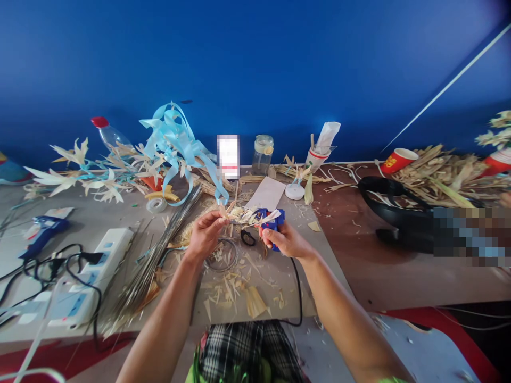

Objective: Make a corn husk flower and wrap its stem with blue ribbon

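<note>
My right hand is wrapped round the handle of a blue glue gun, whose black cord drops toward the table's front edge. Between the fingertips of my left hand is a pale strip of corn husk, in front of the glue gun. Shredded husk shows between the two hands; I cannot tell which pieces are held and which lie on the table. Just below sit black-handled scissors, partly hidden, and a coil of wire.
Thin metal wires lie left of my left arm, near a white power strip and a second blue glue gun. Husk flowers with blue ribbon stand behind. A glass jar and paper cup stand along the wall.
</note>
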`<state>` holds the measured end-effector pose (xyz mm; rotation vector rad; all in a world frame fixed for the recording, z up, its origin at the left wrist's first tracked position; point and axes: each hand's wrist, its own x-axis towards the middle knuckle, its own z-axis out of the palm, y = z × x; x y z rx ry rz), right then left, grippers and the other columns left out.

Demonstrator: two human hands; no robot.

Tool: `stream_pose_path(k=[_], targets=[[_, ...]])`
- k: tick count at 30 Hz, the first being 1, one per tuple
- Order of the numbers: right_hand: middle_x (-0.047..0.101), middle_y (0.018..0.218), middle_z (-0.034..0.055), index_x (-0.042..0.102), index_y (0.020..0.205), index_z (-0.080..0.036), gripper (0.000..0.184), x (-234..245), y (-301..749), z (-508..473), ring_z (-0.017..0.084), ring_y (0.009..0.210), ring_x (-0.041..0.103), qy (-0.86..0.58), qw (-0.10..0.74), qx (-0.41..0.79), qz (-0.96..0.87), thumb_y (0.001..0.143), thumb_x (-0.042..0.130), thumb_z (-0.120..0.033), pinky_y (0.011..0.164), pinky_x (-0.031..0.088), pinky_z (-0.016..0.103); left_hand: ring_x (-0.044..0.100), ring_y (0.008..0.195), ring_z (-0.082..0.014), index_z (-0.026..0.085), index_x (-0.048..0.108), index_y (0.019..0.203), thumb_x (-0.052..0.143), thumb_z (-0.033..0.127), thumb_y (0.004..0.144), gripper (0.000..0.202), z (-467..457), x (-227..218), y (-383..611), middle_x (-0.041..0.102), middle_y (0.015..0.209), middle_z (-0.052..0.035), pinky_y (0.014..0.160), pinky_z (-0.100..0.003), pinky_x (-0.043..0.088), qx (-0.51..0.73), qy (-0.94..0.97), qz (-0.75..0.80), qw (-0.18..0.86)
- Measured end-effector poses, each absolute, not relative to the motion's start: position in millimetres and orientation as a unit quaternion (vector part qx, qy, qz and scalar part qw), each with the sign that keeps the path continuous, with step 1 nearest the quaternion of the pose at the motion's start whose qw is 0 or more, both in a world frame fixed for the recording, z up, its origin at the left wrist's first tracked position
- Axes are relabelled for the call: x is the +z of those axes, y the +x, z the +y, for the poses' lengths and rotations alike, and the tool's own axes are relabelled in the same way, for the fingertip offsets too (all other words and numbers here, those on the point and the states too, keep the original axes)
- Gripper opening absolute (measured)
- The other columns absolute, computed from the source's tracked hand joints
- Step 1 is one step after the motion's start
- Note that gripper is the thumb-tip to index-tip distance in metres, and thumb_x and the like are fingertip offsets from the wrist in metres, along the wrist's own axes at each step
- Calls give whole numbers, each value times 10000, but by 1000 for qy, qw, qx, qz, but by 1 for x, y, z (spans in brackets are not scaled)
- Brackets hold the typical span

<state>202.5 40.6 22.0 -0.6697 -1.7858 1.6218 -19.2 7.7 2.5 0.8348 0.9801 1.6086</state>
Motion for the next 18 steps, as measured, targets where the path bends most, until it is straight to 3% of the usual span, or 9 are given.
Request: stream_pose_path(k=[18], targets=[[485, 552, -19, 496, 676, -169, 380, 22, 203, 40, 80, 496, 440, -272, 313, 606, -679, 831, 506, -516, 489, 366, 218, 614, 664, -114, 190, 701, 750, 785, 274, 612, 182, 7, 3, -18, 694, 691, 1, 709, -248, 458, 667, 345, 404, 522]])
